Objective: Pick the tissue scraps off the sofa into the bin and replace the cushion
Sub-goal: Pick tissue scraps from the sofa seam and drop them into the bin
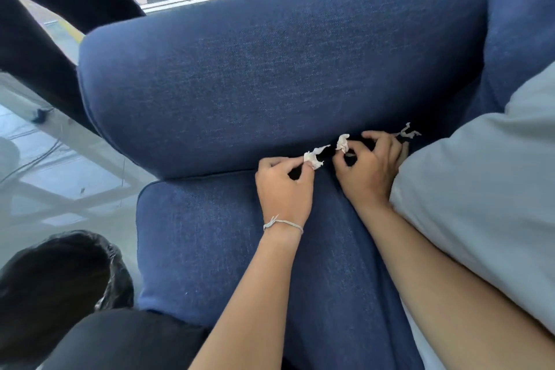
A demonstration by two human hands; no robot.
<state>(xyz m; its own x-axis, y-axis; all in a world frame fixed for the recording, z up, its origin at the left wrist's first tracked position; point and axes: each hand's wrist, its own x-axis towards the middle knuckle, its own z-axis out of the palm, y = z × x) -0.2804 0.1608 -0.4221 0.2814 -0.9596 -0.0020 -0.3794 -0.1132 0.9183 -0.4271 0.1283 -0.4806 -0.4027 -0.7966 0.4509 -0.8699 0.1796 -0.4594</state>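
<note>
My hands meet at the sofa [240, 249] crease, left hand [283, 189] beside right hand [368, 168]. A third scrap [407, 133] lies behind my right hand. Cushion [480, 204] right, bin [60, 279] left on the floor.

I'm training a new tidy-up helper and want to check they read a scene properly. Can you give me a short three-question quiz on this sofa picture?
1. True or false: the left hand pinches a tissue scrap.
2. Where does the third, loose scrap lie?
A. inside the bin
B. in the seat crease beyond the right hand
C. on top of the grey cushion
3. Fill in: the black-lined bin stands on the floor to the ____ of the sofa seat.

Key: 1 true; 2 B; 3 left. The right hand also pinches a second scrap, and the grey cushion lies at its right.
</note>
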